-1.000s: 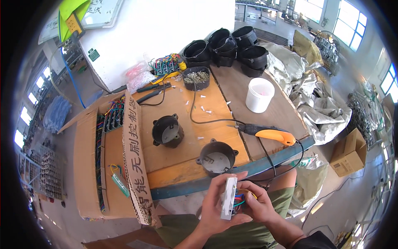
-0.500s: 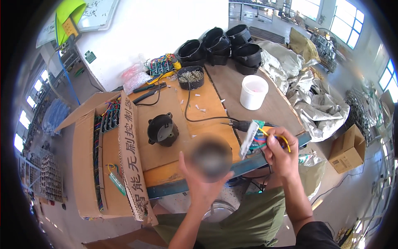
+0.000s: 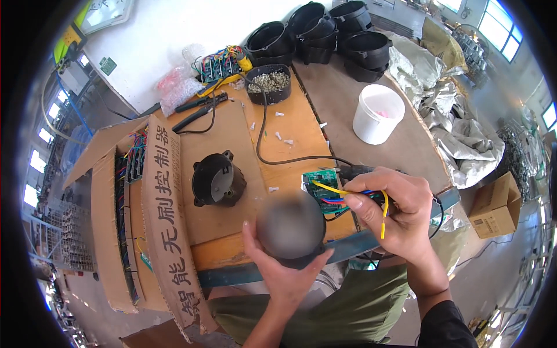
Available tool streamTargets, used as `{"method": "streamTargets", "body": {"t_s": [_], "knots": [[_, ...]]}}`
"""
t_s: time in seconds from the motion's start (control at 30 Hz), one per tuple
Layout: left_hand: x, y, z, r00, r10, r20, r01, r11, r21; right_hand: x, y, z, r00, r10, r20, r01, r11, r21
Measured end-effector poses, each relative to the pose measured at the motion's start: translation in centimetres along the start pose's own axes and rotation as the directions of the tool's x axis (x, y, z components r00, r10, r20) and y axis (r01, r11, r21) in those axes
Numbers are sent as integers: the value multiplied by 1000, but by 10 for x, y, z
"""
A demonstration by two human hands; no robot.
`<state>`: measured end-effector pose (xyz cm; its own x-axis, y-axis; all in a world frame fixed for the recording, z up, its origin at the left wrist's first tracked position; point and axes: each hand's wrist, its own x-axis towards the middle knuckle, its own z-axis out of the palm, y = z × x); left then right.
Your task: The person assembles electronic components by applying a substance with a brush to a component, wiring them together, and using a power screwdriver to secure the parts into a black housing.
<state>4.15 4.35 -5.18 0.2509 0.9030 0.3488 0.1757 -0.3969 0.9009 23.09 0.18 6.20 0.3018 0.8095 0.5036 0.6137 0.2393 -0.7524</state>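
Circuit board (image 3: 325, 176) now nearer the black cup (image 3: 291, 229) in left hand (image 3: 284, 275), wires (image 3: 333, 188) tight in right hand (image 3: 394, 214)

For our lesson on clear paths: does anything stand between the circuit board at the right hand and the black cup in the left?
Nothing visible does. The green circuit board, held by its coloured wires in the right hand, is by the upper-right rim of the black cup in the left hand. The cup's inside is too blurred to judge.
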Motion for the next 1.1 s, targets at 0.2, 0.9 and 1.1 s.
{"method": "streamTargets", "body": {"t_s": [0.2, 0.9, 1.1], "knots": [[1, -14, -8, 995, -35, 89, 45, 992, -119, -5, -3, 13, 979, 203, 19, -204, 969, 140], [-4, -6, -6, 997, 76, 30, -81, 973, 217, 22, 6, 79, 826, 58, 560, 128, 950, -286], [-8, 14, -41, 994, -33, 104, 28, 998, 47, 23, -8, 61, 815, 111, 569, 68, 956, -285]]}}
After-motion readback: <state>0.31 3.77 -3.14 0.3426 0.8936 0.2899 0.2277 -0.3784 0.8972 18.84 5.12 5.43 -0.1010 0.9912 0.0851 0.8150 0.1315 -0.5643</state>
